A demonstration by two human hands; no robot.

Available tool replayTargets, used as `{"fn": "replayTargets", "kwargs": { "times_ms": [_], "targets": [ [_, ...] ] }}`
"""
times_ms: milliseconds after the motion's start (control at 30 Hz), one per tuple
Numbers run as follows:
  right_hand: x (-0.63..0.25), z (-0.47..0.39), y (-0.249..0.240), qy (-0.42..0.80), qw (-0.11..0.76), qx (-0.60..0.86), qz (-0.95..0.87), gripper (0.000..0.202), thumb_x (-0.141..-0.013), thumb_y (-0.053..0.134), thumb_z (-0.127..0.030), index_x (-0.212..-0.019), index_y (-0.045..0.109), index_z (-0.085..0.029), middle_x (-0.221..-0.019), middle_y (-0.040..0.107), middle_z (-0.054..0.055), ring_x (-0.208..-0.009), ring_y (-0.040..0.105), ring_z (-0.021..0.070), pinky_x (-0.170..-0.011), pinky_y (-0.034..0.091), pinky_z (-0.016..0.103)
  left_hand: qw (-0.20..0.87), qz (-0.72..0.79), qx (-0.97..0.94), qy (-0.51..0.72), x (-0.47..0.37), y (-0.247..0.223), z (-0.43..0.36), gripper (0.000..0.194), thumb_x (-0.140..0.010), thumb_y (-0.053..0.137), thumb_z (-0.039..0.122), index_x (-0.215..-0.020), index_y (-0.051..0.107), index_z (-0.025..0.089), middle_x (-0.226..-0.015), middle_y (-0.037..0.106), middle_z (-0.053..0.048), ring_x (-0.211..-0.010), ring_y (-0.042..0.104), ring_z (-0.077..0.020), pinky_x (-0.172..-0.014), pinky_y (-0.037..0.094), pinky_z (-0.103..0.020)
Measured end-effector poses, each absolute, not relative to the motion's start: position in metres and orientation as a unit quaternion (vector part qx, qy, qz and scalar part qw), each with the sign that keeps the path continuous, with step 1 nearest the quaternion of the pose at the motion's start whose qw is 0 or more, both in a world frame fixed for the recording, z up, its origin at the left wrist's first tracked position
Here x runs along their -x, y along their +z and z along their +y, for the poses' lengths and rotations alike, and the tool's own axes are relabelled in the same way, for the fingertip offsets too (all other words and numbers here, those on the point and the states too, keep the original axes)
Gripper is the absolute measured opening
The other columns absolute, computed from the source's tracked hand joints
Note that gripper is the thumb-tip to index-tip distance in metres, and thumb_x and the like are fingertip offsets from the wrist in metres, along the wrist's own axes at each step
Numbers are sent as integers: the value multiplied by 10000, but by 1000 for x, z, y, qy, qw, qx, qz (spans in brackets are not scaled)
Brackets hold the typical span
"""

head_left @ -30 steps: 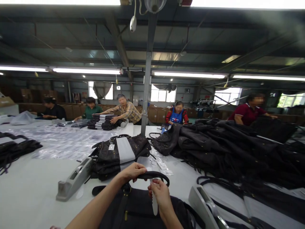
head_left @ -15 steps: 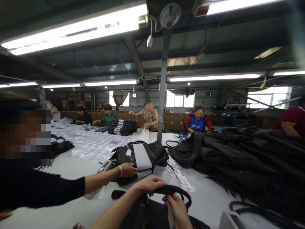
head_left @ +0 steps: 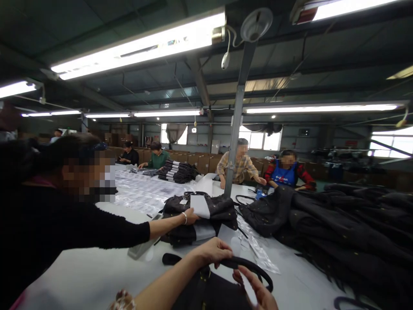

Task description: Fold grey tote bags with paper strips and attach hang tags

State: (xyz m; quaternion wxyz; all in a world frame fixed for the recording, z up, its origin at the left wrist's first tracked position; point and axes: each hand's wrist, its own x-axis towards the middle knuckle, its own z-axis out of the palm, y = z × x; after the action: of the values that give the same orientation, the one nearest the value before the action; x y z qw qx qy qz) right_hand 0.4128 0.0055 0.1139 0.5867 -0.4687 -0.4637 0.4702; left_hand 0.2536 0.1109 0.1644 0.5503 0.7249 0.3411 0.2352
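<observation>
A dark bag [head_left: 211, 290] lies at the table's near edge, its black handle [head_left: 254, 268] arched up. My left hand [head_left: 215, 252] pinches the top of that handle between thumb and fingers. Close by on the right, my right hand [head_left: 258, 288] has its fingers closed on a white strip [head_left: 248, 286] just under the handle; whether it also touches the handle I cannot tell. Beyond my hands sits a stack of dark bags [head_left: 224, 211] with a pale paper band [head_left: 200, 206] around the top one. A co-worker's hand [head_left: 192, 216] rests at that band.
A large heap of dark bags [head_left: 322, 228] fills the right side. Clear plastic bags [head_left: 129, 185] cover the far left of the table [head_left: 97, 267]. A metal post [head_left: 234, 146] rises behind the stack. A co-worker in black [head_left: 80, 224] leans in from the left; others work across.
My view has swung left, so things sit further right. The co-worker's hand has moved up along the banded stack. Both my hands stay at the handle and strip.
</observation>
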Motion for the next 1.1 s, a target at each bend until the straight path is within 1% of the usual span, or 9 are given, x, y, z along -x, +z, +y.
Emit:
{"fn": "replayTargets", "kwargs": {
  "times_ms": [100, 200, 300, 500, 600, 667, 733, 867, 1100],
  "targets": [
    [-412, 6, 113, 355, 571, 551, -494, 454, -584, 734, -499, -943, 718, -221, -1060, 686, 95, -1070, 595, 302, -1005, 415, 383, 562, 327, -722, 239, -255, 160, 111, 212, -693, 571, 352, -638, 587, 148, -484, 443, 59, -386, 378, -64, -385, 346, -210],
    [-407, 6, 113, 293, 558, 589, -506, 419, -678, 634, -565, -880, 726, -210, -969, 707, 99, -969, 630, 306, -935, 452, 395, 576, 314, -717, 237, -256, 158, 109, 214, -673, 584, 359, -671, 595, 146, -542, 489, 41, -470, 439, -80, -429, 381, -207],
    [-403, 4, 117, 224, 548, 591, -548, 369, -743, 584, -535, -874, 706, -213, -917, 711, 87, -876, 649, 281, -844, 477, 364, 577, 315, -714, 241, -256, 159, 104, 260, -681, 602, 404, -701, 604, 144, -571, 513, 38, -503, 445, -79, -449, 368, -198],
    [-403, 3, 127, 125, 510, 560, -640, 298, -871, 464, -447, -929, 642, -215, -813, 693, 51, -773, 652, 211, -693, 477, 285, 561, 324, -714, 264, -263, 161, 95, 449, -717, 573, 560, -685, 639, 117, -534, 576, 8, -439, 380, -62, -427, 224, -201],
    [-402, 2, 133, 90, 515, 538, -661, 355, -922, 371, -429, -881, 640, -201, -746, 658, 52, -689, 628, 174, -639, 463, 261, 560, 311, -702, 312, -271, 158, 94, 428, -687, 606, 536, -599, 595, 118, -500, 530, 23, -462, 385, -67, -458, 240, -208],
    [-400, 4, 137, 69, 537, 532, -651, 363, -910, 405, -438, -780, 638, -192, -790, 646, 68, -695, 614, 166, -647, 467, 260, 562, 297, -689, 350, -277, 155, 94, 371, -655, 647, 487, -611, 568, 128, -532, 528, 33, -502, 413, -73, -496, 285, -206],
    [-398, 8, 140, 114, 565, 534, -618, 340, -884, 459, -452, -783, 638, -181, -785, 648, 70, -655, 609, 158, -619, 479, 256, 559, 289, -673, 388, -280, 153, 94, 325, -641, 669, 442, -672, 557, 138, -595, 554, 31, -557, 461, -85, -544, 334, -206],
    [-393, 23, 144, 284, 621, 512, -521, 385, -814, 546, -508, -912, 634, -146, -632, 650, 37, -553, 623, 160, -535, 508, 248, 545, 286, -647, 450, -282, 156, 94, 303, -677, 661, 420, -727, 523, 156, -642, 561, 35, -593, 503, -92, -580, 373, -206],
    [-386, 42, 156, 308, 613, 564, -459, 425, -765, 561, -555, -761, 636, -136, -478, 608, 27, -396, 580, 151, -376, 458, 213, 554, 263, -621, 488, -286, 160, 91, 362, -743, 620, 504, -790, 511, 162, -572, 568, 29, -470, 487, -90, -461, 325, -198]
  ]
}}
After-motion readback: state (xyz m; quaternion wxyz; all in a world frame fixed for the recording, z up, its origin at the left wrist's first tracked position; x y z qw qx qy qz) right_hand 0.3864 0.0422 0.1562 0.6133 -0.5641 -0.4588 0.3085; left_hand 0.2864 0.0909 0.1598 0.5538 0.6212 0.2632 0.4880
